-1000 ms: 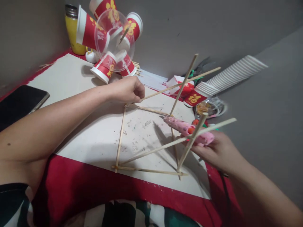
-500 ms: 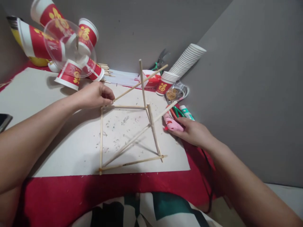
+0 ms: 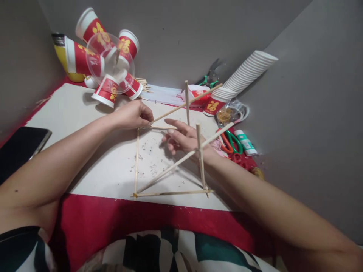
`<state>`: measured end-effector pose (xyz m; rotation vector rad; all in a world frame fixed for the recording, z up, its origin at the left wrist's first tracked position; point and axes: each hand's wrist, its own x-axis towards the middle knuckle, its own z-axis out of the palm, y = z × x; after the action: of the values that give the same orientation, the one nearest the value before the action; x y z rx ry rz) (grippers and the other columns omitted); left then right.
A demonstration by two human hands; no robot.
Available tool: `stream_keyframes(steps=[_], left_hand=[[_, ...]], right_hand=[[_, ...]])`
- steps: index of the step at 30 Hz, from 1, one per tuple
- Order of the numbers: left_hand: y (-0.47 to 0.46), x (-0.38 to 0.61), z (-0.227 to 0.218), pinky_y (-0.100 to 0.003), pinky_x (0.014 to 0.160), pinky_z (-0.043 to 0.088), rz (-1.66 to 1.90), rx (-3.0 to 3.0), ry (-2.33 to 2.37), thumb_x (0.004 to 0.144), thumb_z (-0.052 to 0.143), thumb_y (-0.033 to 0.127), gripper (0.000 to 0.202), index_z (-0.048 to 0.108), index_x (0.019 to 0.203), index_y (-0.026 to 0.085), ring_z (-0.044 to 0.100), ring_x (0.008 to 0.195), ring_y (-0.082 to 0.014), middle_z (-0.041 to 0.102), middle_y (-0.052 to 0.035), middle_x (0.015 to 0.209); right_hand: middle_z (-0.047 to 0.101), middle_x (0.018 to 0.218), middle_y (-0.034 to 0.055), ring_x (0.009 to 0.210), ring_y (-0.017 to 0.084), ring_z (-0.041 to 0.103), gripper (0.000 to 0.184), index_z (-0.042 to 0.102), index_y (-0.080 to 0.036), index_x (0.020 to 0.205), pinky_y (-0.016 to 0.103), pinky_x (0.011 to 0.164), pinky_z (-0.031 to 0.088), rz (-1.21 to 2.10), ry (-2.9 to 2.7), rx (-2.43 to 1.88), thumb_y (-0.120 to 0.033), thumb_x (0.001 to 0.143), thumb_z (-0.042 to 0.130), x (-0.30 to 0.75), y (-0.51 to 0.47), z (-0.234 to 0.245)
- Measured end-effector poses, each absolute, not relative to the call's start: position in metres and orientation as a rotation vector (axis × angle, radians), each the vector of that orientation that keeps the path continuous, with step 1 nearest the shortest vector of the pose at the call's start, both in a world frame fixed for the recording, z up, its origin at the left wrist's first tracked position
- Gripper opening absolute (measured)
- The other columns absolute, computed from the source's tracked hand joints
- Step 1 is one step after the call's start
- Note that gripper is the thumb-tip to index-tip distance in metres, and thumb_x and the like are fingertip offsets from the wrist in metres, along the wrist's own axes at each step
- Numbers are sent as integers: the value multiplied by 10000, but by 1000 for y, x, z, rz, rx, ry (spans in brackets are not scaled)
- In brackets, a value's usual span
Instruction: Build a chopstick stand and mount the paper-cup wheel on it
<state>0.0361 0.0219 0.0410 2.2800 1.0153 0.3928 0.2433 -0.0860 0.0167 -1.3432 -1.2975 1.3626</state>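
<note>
A frame of thin wooden sticks (image 3: 170, 193) stands on a pale board (image 3: 85, 151), with a square base and slanted sticks rising from it. My left hand (image 3: 133, 114) is closed in a pinch on the frame's far left corner, where a slanted stick (image 3: 187, 103) meets the base. My right hand (image 3: 181, 138) reaches through the frame from the right, fingers spread and open, holding nothing. A pink glue gun (image 3: 217, 145) lies on the red cloth just right of the frame, partly hidden by my right wrist.
A wheel of red paper cups with a clear lid (image 3: 109, 62) stands at the back left by a yellow bottle (image 3: 64, 56). A leaning stack of white cups (image 3: 246, 73), scissors (image 3: 231, 139), a glue stick (image 3: 246, 142) and pliers (image 3: 210, 75) lie right. A dark phone (image 3: 21, 145) lies at left.
My right hand has let go of the pink glue gun on the cloth and moved left into the stick frame, fingers open. My left hand keeps its pinch on the corner.
</note>
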Motion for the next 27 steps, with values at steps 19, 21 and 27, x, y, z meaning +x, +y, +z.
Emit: stream_keyframes(steps=[19, 21, 27], left_hand=[[28, 17, 52, -332, 637, 457, 392, 1964, 1305, 812, 675, 289, 172, 725, 801, 125, 599, 613, -168, 652, -82, 649], [21, 12, 48, -311, 587, 442, 254, 1935, 1332, 809, 696, 350, 235, 683, 685, 152, 583, 551, -161, 631, -69, 574], [-16, 17, 37, -274, 502, 348, 115, 1947, 1416, 760, 747, 379, 329, 579, 549, 191, 511, 468, -136, 596, -23, 490]], right_hand=[[662, 688, -10, 519, 85, 576, 114, 627, -188, 791, 199, 463, 466, 1045, -1343, -1225, -289, 817, 673, 204, -47, 0], [644, 649, -17, 508, 88, 577, 102, 632, -188, 772, 201, 464, 470, 1036, -1356, -1215, -276, 807, 669, 204, -47, 1], [655, 620, -10, 502, 106, 593, 127, 646, -182, 771, 218, 473, 498, 1030, -1354, -1201, -303, 783, 681, 204, -48, 1]])
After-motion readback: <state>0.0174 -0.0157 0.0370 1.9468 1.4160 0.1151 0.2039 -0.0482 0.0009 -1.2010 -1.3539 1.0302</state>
